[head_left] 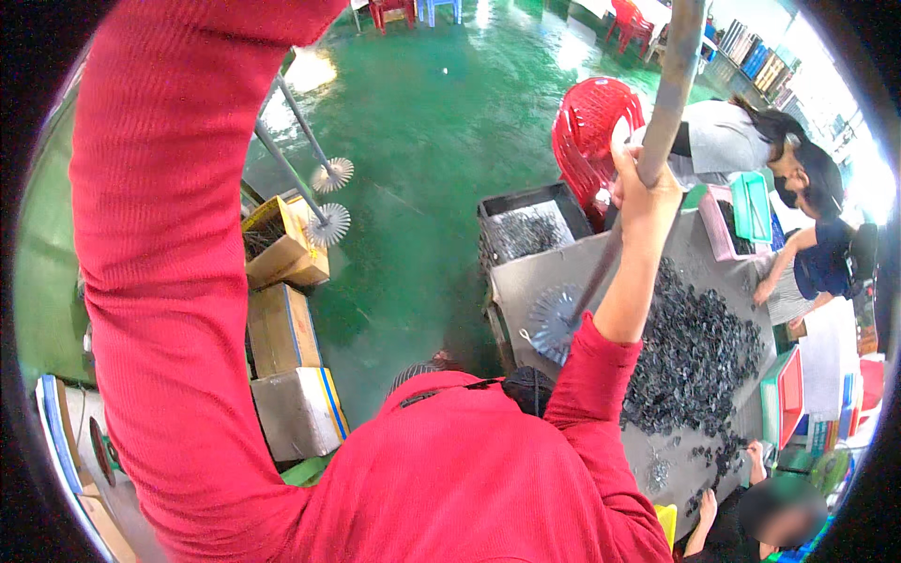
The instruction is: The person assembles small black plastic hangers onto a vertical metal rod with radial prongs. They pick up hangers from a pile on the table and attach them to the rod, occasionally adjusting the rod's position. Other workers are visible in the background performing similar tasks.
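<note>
My right hand (649,197) is closed round a long grey metal pole (674,80) that slants from the top edge down past my wrist. At the pole's lower end is a round, finned metal disc (554,321), over the corner of a grey table (526,272). My left arm (169,253), in a red sleeve, reaches up out of the picture, so the hand is hidden. Beside that arm stand two similar poles with slotted discs (328,225). A large heap of small black parts (694,347) covers much of the table.
A black crate (535,220) of dark parts and stacked red chairs (591,131) stand by the table. Co-workers (718,145) sit along its right side, near pink and turquoise trays (751,206). Cardboard boxes (286,328) line the left. The floor (413,169) is shiny green.
</note>
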`<state>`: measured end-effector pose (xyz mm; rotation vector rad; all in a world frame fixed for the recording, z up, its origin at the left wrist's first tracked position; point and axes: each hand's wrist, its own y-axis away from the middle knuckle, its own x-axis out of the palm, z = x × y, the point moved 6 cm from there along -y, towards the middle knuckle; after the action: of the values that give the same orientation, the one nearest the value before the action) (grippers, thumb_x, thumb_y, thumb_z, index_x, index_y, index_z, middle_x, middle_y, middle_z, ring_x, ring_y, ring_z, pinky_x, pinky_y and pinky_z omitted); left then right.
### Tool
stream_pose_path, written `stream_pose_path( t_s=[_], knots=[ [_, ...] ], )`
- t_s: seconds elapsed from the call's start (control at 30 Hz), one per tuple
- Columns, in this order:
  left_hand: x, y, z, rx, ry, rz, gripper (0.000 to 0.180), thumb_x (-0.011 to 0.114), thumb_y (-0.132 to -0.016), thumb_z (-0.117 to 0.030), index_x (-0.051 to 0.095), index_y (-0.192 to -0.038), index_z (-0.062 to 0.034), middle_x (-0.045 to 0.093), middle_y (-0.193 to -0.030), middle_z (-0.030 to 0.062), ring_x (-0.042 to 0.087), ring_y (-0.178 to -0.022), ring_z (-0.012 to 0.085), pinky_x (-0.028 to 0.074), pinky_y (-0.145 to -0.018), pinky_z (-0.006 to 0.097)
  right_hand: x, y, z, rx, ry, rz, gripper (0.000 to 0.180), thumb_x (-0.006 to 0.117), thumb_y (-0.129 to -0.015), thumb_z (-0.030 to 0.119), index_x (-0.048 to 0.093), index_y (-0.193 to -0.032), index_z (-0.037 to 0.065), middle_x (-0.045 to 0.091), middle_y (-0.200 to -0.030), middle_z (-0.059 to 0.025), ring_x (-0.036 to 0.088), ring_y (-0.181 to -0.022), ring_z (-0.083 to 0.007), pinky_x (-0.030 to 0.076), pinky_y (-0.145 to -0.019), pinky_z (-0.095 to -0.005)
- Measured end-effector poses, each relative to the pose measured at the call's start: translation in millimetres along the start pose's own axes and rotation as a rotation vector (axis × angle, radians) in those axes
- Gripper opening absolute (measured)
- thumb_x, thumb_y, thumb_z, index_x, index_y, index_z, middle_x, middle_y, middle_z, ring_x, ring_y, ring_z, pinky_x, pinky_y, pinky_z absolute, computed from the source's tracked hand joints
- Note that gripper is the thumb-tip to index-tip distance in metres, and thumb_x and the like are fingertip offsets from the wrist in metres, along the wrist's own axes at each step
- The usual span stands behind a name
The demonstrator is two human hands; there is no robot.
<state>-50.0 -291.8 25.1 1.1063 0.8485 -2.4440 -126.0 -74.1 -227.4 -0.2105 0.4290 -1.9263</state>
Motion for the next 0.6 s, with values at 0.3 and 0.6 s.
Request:
stream_pose_path(
  t_s=[0.3, 0.6],
  knots=[
    [49.5, 33.6, 99.4, -0.007, 0.009, 0.011, 0.035, 0.055, -0.073, 0.001, 0.063, -0.107, -0.0019, 0.064, -0.104, 0.0144, 0.062, -0.094, 0.0270, 0.052, -0.081, 0.035, 123.0, -46.7, 41.3, -0.058, -0.015, 0.059, 0.022, 0.075, -0.080, 0.023, 0.064, -0.075, 0.005, 0.050, -0.054, 0.0054, 0.044, -0.046, -0.0034, 0.034, -0.044, -0.0217],
    [122.4, 27.7, 189.6, -0.002, 0.011, 0.010, 0.035, 0.056, -0.073, 0.001, 0.063, -0.107, -0.0023, 0.064, -0.105, 0.0141, 0.062, -0.097, 0.0274, 0.051, -0.081, 0.035, 267.9, -127.0, 28.4, -0.162, -0.287, 0.165, 0.020, 0.075, -0.081, 0.022, 0.065, -0.076, 0.005, 0.050, -0.055, 0.0061, 0.044, -0.047, -0.0028, 0.034, -0.044, -0.0212]
  ],
)
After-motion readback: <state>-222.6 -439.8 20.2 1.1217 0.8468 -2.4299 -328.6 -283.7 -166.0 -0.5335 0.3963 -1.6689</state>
